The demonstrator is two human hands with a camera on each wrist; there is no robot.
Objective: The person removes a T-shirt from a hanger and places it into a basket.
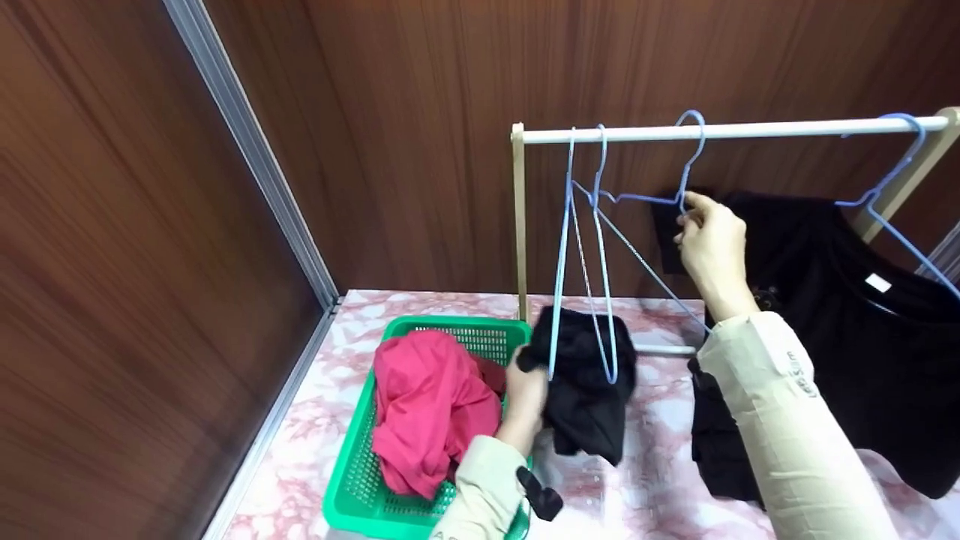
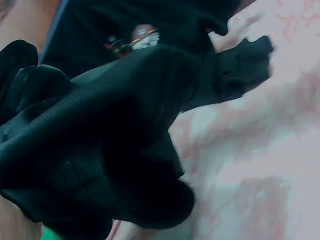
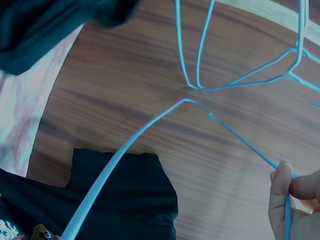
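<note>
Head view shows a person's right hand (image 1: 712, 236) pinching the neck of a thin blue clothes hanger (image 1: 645, 198), its hook up over a white horizontal rail (image 1: 787, 130), its long bottom bar slanting from upper left to lower right. The left hand (image 1: 527, 390) grips a limp black cloth garment (image 1: 585, 420), hanging lengthwise downward beside a green perforated plastic basket (image 1: 457, 322). Lettering on the cream right sleeve (image 1: 787, 420) and a white collar label (image 1: 877, 283) on the black shirt (image 1: 862, 360) at right are too small to read.
</note>
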